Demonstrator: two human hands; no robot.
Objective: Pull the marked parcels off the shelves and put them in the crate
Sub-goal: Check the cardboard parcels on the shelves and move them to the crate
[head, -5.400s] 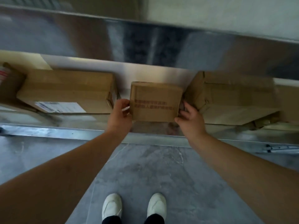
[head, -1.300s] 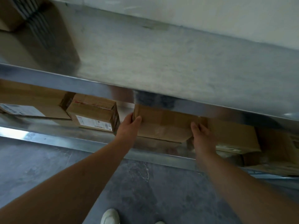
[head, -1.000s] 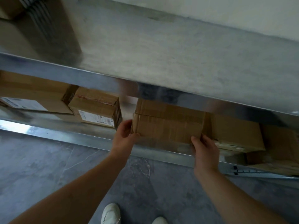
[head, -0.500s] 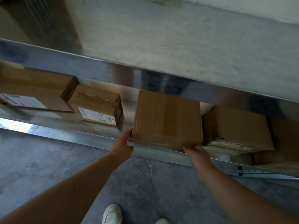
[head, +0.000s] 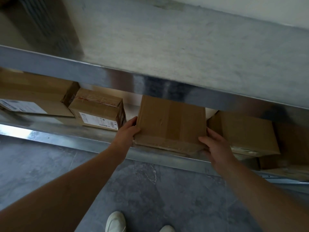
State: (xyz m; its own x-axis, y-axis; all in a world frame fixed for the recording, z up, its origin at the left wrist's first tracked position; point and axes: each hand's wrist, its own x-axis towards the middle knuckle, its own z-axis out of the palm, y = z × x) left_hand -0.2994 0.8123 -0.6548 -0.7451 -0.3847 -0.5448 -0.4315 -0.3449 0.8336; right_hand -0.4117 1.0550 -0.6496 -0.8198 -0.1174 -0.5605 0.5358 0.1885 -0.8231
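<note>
- You are in the pulling step: the plain brown parcel (head: 170, 122) sits at the front edge of the lower shelf (head: 66, 141), its near end just over the metal lip.
- Your left hand (head: 127, 131) grips the parcel's left side near the front corner, fingers curled round it.
- Your right hand (head: 215, 146) clasps the right front corner, thumb on top and fingers down the side; both hands hold the parcel between them.
- No mark shows on the faces you can see, so I cannot tell that this is a marked one.
- Next, I judge, you need to draw it clear of the lip, keeping it level and low enough to miss the upper shelf (head: 167, 47) just above.
- The crate is not in view; you will have to turn to find it.
- On the same shelf a labelled box (head: 98, 112) stands to the left, apart from the parcel, and another carton (head: 245, 133) lies just beside it on the right.
- Below is a grey stone-look floor (head: 150, 190); a pale wall shows at top right.
</note>
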